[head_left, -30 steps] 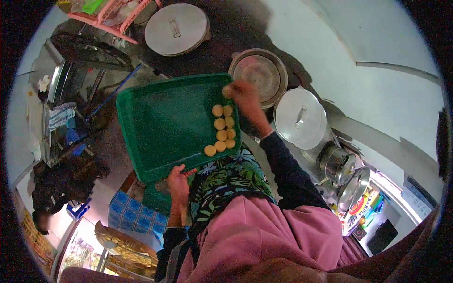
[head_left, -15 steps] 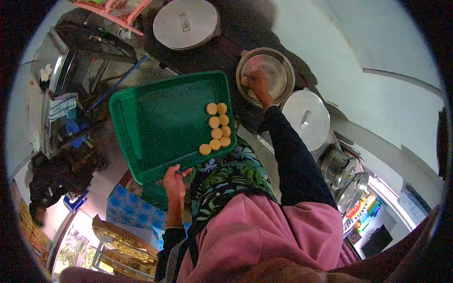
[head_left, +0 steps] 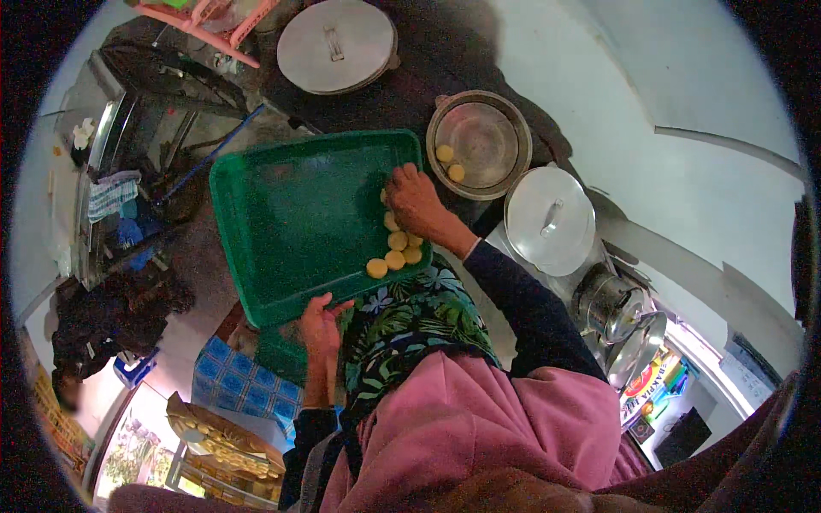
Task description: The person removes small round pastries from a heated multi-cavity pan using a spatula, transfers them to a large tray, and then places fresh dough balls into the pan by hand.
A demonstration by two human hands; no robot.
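Note:
A green plastic tray point(head_left: 304, 214) sits above my lap, with several small yellow rounds point(head_left: 375, 268) grouped along its right side. My left hand point(head_left: 321, 329) grips the tray's near edge, its thumb and a finger visible there. My right hand point(head_left: 417, 203) is curled over the upper end of the rounds, hiding some of them; what its fingertips hold is hidden. Just beyond the tray's right corner, a round metal pan point(head_left: 483, 128) contains two yellow rounds point(head_left: 455, 172).
Lidded pots point(head_left: 335, 47) stand at the back and on the right point(head_left: 547, 218), near steel pots point(head_left: 617, 312). A pink rack point(head_left: 214, 26) is at upper left, above a glass-and-metal unit point(head_left: 107, 132). A blue checked cloth point(head_left: 231, 376) lies lower left, beside dark clothing point(head_left: 94, 333).
My right hand went from the tray into the pan and has come back to the tray. The pan, empty a second ago, now holds two rounds.

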